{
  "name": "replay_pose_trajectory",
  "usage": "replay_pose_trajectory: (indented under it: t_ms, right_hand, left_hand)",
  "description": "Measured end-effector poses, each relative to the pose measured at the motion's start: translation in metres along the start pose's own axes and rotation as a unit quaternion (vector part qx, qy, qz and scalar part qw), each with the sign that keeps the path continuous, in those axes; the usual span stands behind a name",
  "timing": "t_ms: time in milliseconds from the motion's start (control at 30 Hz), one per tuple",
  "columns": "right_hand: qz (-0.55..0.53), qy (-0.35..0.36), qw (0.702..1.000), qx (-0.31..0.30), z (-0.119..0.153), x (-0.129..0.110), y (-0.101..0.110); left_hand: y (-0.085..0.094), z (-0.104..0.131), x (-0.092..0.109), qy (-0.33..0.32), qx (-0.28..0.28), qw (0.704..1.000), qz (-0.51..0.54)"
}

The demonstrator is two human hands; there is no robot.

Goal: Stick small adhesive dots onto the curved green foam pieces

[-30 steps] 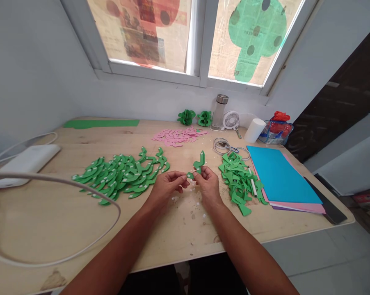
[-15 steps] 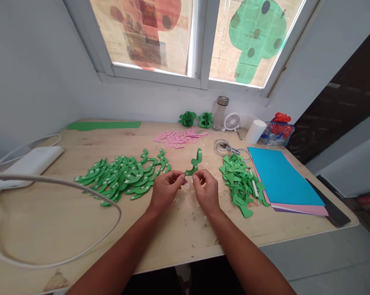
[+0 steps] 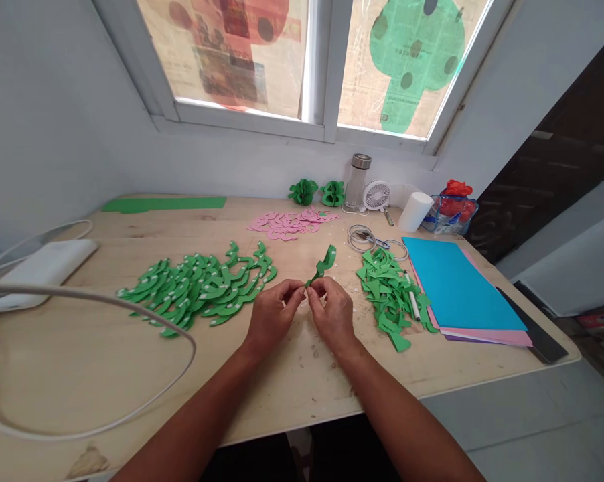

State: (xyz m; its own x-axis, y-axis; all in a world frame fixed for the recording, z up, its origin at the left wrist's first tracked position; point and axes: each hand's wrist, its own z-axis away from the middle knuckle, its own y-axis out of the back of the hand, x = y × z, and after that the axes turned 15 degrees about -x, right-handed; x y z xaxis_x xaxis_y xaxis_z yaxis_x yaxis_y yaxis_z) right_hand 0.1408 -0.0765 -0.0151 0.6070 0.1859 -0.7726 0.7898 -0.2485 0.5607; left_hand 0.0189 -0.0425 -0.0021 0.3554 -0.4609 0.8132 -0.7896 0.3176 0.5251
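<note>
Near the table's back right corner: a see-through bag [image 3: 450, 217] with blue trim had red stuff in it, and some poked out of the top.
Glass bottle [image 3: 355, 187]: it stood by the back edge of the table [image 3: 121, 375] with a silver lid on; what was inside was too hard to see.
Green paper piece [image 3: 325, 262]: it stuck up from between the two hands and tipped toward the table's right edge.
Left hand [image 3: 274, 316]: the thumb and a finger pinched the low end of the piece.
Right hand [image 3: 333, 311]: the thumb and a finger pinched it too, right up against the left fingertips.
Curved green pile [image 3: 196, 291]: it lay on the left edge's side.
Green scraps [image 3: 382, 288]: they lay on the right edge's side, with a white pen [image 3: 412, 299] on top.
Half a second before: the fingertips had a gap between them, and the piece stood straighter; now they met and hid its low end.
</note>
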Motion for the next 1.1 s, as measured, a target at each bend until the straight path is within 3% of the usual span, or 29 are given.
replay_pose_trajectory:
  t_ms: [367, 600, 833, 1100]
  right_hand:
    - [0.069, 0.011, 0.997, -0.011, 0.001, 0.001, -0.001]
    - [0.093, 0.009, 0.996, -0.009, -0.001, 0.002, -0.002]
    - [0.036, -0.016, 0.999, -0.005, -0.002, 0.0, 0.0]
    - [-0.015, -0.005, 1.0, -0.024, -0.002, 0.0, 0.001]
  left_hand:
    - [-0.001, 0.001, -0.004, -0.029, -0.005, 0.996, -0.084]
    - [-0.002, 0.0, -0.007, -0.012, -0.005, 0.999, -0.048]
    - [-0.001, -0.002, -0.001, 0.047, -0.01, 0.992, 0.117]
    - [0.006, -0.009, -0.01, 0.12, 0.036, 0.925, 0.36]
